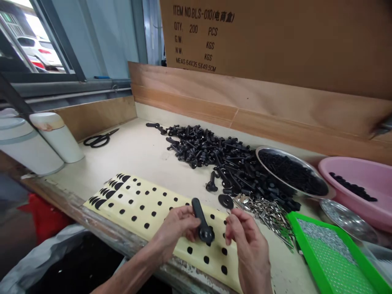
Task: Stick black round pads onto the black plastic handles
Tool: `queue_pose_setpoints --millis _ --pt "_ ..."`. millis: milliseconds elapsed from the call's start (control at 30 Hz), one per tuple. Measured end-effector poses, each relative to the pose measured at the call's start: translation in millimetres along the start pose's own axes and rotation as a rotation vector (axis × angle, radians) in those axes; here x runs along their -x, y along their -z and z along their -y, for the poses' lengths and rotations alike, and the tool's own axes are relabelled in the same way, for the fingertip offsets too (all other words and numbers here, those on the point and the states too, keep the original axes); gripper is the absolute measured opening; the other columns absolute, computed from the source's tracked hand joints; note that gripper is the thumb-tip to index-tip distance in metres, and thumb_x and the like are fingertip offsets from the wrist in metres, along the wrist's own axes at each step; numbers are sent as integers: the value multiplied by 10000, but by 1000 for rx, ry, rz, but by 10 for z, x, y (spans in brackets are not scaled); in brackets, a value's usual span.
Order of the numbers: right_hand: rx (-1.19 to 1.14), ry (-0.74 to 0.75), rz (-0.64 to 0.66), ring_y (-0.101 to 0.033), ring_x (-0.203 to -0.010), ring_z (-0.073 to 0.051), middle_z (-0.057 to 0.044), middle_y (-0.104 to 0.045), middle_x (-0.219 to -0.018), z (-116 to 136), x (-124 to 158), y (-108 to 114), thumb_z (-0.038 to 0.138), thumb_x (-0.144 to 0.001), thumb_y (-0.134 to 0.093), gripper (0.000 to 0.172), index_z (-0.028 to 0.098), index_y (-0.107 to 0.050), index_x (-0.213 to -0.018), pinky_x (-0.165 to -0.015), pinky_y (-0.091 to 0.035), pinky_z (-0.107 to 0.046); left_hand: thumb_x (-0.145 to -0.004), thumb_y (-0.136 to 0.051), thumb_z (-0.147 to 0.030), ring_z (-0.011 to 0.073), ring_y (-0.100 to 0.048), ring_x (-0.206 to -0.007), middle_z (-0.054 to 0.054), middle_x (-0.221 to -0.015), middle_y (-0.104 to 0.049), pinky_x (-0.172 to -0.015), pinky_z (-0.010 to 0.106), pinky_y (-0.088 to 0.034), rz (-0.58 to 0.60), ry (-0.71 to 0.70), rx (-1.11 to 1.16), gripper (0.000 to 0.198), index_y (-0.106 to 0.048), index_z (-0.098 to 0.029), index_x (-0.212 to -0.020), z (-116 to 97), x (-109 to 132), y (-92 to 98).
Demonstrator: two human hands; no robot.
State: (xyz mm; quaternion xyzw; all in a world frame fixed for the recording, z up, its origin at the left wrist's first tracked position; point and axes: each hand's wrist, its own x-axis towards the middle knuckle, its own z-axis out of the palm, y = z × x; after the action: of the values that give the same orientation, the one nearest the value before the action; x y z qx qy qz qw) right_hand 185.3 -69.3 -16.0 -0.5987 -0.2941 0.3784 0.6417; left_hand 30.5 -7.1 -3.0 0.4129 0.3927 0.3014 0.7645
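Left fingers grip black handle: long axis diagonal, knob lower right.

Black on the lever, black-dotted yellow on the sheet, green on the tray, pink on the basin.

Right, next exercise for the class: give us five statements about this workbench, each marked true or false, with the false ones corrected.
1. The left hand holds a black handle. True.
2. The scissors lie in the pink basin. False: they lie on the table.
3. The larger metal bowl contains black pieces. True.
4. The right hand is inside the green tray. False: it is over the yellow dotted sheet.
5. A black pile sits on the table. True.
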Motion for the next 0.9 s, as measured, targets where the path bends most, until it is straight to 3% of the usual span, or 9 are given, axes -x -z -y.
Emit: queue_pose_setpoints --millis 133,333,600,900 --pt "41 -139 79 -350 -470 -89 56 -432 -494 -94 170 53 523 -754 -695 356 182 -593 -762 -439 -292 -205 -800 -633 -362 107 -557 -540 25 -667 -632 -516 210 -434 -119 -94 -22 227 -580 -141 -816 50 -98 61" --pt "43 -235 105 -256 -472 -82 65 -363 -493 -175 235 -40 530 -754 -682 374 178 -569 -698 -459 -190 -218 -857 -540 -411 140 -580 -521 -25 -585 -560 -454 215 -446 -141 -135 -85 239 -513 -179 -909 110 -155 56" --pt "58 -282 106 -244 -484 -86 70 -352 -506 -117 197 -151 515 -723 -706 355 184 -581 -691 -472 -182 -214 -852 -516 -424 124 -561 -487 1 -648 -605 -436 216 -439 -109 -149 -79 247 -484 -180 -863 104 -165 62" --pt "42 -238 138 -266 -513 -95 66 -367 -526 -193 164 -83 487 -784 -674 329 188 -561 -707 -486 -237 -212 -867 -501 -384 125 -547 -491 -24 -614 -570 -445 223 -443 -118 -149 -98 195 -445 -197 -853 123 -181 69"
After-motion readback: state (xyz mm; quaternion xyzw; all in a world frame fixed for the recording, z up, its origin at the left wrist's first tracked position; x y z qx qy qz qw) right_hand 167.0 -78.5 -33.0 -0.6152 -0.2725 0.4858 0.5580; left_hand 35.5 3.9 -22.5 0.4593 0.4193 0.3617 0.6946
